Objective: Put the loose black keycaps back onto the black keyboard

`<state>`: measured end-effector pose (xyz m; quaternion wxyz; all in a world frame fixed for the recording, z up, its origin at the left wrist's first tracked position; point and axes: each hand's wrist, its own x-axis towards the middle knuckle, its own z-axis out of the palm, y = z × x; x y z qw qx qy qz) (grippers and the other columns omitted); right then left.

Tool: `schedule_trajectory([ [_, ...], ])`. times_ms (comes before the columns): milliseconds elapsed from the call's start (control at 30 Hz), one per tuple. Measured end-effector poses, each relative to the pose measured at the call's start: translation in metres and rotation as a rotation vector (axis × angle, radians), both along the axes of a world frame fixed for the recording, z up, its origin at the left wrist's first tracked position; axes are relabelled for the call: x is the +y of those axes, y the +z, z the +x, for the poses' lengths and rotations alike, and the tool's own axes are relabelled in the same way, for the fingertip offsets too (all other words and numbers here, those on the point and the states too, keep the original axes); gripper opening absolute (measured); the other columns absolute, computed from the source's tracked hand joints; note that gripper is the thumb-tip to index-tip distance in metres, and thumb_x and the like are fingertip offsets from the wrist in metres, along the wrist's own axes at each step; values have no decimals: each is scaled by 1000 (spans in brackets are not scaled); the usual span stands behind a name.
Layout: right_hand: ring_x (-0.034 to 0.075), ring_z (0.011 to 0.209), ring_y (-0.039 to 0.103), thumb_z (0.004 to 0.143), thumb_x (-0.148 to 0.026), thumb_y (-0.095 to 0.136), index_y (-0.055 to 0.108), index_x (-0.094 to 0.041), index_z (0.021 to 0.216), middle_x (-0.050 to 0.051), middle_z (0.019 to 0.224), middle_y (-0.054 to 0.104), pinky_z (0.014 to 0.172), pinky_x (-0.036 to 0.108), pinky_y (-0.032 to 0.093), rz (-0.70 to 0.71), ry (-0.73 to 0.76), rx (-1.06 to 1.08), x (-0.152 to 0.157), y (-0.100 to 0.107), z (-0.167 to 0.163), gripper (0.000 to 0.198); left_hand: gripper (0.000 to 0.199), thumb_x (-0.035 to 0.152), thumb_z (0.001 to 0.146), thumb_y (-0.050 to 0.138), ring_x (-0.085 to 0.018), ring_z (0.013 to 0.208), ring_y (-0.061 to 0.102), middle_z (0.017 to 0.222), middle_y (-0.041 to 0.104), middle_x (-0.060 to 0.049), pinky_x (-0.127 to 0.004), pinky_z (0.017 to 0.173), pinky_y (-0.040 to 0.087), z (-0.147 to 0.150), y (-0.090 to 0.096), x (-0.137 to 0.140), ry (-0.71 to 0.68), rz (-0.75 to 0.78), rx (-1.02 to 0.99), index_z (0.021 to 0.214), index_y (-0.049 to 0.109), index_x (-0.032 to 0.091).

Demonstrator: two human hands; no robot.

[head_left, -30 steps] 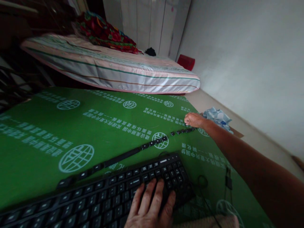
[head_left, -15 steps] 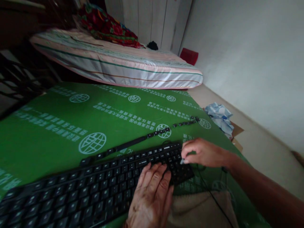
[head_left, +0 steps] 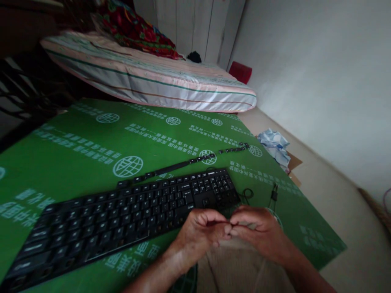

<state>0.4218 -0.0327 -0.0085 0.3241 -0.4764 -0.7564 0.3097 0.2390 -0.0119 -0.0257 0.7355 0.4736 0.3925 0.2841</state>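
Note:
A black keyboard (head_left: 134, 207) lies slantwise on the green table (head_left: 100, 142), with bare key sockets along its near edge. Just in front of its right part, my left hand (head_left: 200, 232) and my right hand (head_left: 262, 230) meet at the fingertips. Both are closed in a pinch, and whatever they hold between them is hidden by the fingers. Beyond the keyboard runs a line of loose black keycaps (head_left: 233, 149), with the long space bar (head_left: 171, 168) among them.
A black cable (head_left: 247, 195) and its plug (head_left: 274, 193) lie right of the keyboard. Crumpled blue-white plastic (head_left: 273, 142) is on the floor past the table's right edge. Behind the table stands a bed with a striped mattress (head_left: 152, 85). A white wall (head_left: 320, 81) rises at right.
My left hand has lifted off the keyboard. My right hand has drawn back from the number keys with a small greyish thing, and the two hands have come together. The view has shifted slightly.

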Motion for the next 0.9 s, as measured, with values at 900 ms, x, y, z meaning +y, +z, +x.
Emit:
schedule_trajectory([
  [900, 16, 90, 62, 87, -11, 57, 62, -19, 104, 6, 94, 67, 78, 29, 54, 387, -119, -150, -19, -21, -15, 19, 31, 38, 61, 82, -11, 61, 62, 70, 69, -1, -23, 63, 52, 5, -7, -2, 185, -193, -223, 77, 72, 14],
])
